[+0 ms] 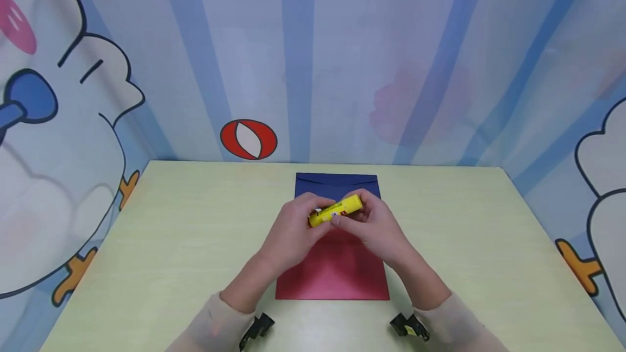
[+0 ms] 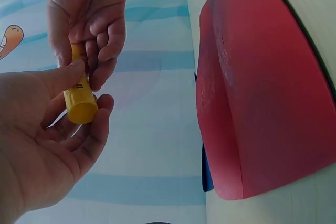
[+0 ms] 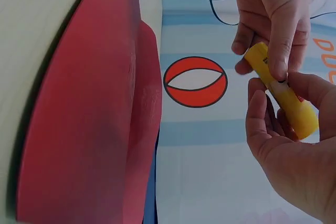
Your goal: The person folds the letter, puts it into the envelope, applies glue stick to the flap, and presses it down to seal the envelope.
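A yellow glue stick [image 1: 337,211] with dark print is held above the table between both hands. The left hand [image 1: 293,232] pinches one end between thumb and fingers. The other end is gripped by the right hand [image 1: 383,230], its thumb lying along the barrel. Beneath the hands lies a red envelope [image 1: 337,276]; in the left wrist view its flap [image 2: 210,108] stands partly lifted along the far side. A dark blue envelope [image 1: 337,180] shows beyond the red one, mostly covered by it and the hands.
The pale table [image 1: 195,221] extends on both sides of the envelopes. A printed backdrop [image 1: 342,69] with blue stripes stands behind it and at its sides. Small black devices [image 1: 409,326] sit near both wrists.
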### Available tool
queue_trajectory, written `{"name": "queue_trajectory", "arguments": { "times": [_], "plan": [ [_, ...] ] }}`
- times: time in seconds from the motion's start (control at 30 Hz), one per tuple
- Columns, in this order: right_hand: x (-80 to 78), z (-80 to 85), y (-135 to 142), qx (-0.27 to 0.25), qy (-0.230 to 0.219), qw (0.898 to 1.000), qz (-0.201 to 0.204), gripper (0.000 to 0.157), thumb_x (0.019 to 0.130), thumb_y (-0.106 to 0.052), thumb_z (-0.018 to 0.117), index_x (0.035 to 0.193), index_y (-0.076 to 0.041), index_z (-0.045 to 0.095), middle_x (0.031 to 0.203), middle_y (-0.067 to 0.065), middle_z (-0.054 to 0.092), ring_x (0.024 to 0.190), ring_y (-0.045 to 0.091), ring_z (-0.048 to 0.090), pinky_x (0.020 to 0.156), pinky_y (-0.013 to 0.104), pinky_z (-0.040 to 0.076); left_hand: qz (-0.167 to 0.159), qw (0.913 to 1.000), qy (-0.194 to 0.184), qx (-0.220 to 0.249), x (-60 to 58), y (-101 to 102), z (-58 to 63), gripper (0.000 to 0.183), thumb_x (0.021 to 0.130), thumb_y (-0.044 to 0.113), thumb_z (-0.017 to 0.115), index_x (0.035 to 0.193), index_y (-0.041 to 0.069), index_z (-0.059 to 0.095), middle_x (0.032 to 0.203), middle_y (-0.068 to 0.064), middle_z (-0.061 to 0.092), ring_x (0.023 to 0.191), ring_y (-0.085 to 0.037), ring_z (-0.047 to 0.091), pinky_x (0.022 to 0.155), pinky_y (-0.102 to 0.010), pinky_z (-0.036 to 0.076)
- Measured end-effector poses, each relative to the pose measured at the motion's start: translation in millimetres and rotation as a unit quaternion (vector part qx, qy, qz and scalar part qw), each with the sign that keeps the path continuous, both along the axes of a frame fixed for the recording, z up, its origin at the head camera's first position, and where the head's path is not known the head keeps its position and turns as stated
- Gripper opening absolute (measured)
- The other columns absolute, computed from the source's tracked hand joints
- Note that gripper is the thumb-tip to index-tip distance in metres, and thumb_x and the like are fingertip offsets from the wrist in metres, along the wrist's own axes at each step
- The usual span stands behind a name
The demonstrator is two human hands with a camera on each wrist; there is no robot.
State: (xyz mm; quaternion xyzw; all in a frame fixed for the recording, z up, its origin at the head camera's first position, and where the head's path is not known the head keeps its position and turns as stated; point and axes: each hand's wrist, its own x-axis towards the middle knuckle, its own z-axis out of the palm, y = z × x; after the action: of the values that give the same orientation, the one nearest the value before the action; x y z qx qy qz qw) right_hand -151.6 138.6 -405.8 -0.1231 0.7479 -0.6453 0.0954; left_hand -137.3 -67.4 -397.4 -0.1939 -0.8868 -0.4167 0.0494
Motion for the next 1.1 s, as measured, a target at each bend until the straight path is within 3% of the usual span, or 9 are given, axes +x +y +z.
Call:
{"name": "queue_trajectory", "arguments": {
  "times": [0.07,0.2,0.37,0.73,0.97,1.1],
  "plan": [
    [-1.4,-0.6,1,0.011,0.005,1.000,-0.002,0.039,0.099,-0.019,0.078,0.130,-0.005,0.058,0.121,0.016,0.066,0.106,0.032,0.072,0.093,0.048,0.061,0.011,0.9996,0.013,-0.022,-0.6,-1,0.4,0.041,0.094,0.019,0.084,0.133,0.015,0.073,0.120,0.001,0.067,0.107,-0.015,0.062,0.082,-0.022,0.058],
    [-4.1,-0.4,6,0.026,0.004,1.000,-0.016,0.035,0.105,-0.030,0.070,0.130,-0.007,0.061,0.107,0.019,0.069,0.085,0.032,0.072,0.077,0.040,0.062,0.028,0.9984,0.019,-0.046,-2.1,-3,1.0,0.041,0.093,0.017,0.085,0.133,0.016,0.073,0.121,0.001,0.067,0.109,-0.015,0.062,0.086,-0.026,0.059],
    [-5.3,0.1,10,0.021,-0.008,1.000,-0.017,0.033,0.109,-0.034,0.063,0.125,-0.005,0.063,0.090,0.019,0.067,0.066,0.025,0.063,0.063,0.033,0.056,0.018,0.9981,0.020,-0.056,-3.7,-6,0.6,0.041,0.094,0.017,0.084,0.134,0.016,0.073,0.120,0.002,0.067,0.108,-0.014,0.063,0.086,-0.026,0.059],
    [-4.9,-6.5,7,0.024,0.051,0.998,0.010,0.021,0.110,-0.023,0.062,0.120,-0.005,0.061,0.094,0.031,0.064,0.069,0.022,0.060,0.069,0.036,0.057,-0.010,0.9969,0.016,-0.077,-6.1,-13,2.8,0.038,0.095,0.015,0.083,0.132,0.015,0.073,0.114,0.003,0.068,0.103,-0.013,0.064,0.085,-0.024,0.058],
    [-3.7,-6.3,6,0.050,0.108,0.993,0.026,0.016,0.109,-0.016,0.063,0.125,-0.012,0.061,0.096,0.021,0.065,0.076,0.040,0.062,0.067,0.034,0.056,-0.029,0.9971,-0.005,-0.070,-7.2,-20,5.4,0.037,0.098,0.015,0.079,0.134,0.014,0.072,0.116,0.001,0.068,0.105,-0.014,0.064,0.083,-0.024,0.058],
    [-4.8,-4.3,9,0.078,0.142,0.986,0.039,0.022,0.107,-0.011,0.065,0.128,-0.014,0.060,0.106,0.016,0.068,0.086,0.039,0.066,0.071,0.031,0.058,-0.034,0.9973,-0.021,-0.061,-8.3,-23,7.7,0.035,0.099,0.014,0.077,0.134,0.013,0.072,0.118,0.000,0.068,0.106,-0.016,0.064,0.083,-0.025,0.059]
  ]
}}
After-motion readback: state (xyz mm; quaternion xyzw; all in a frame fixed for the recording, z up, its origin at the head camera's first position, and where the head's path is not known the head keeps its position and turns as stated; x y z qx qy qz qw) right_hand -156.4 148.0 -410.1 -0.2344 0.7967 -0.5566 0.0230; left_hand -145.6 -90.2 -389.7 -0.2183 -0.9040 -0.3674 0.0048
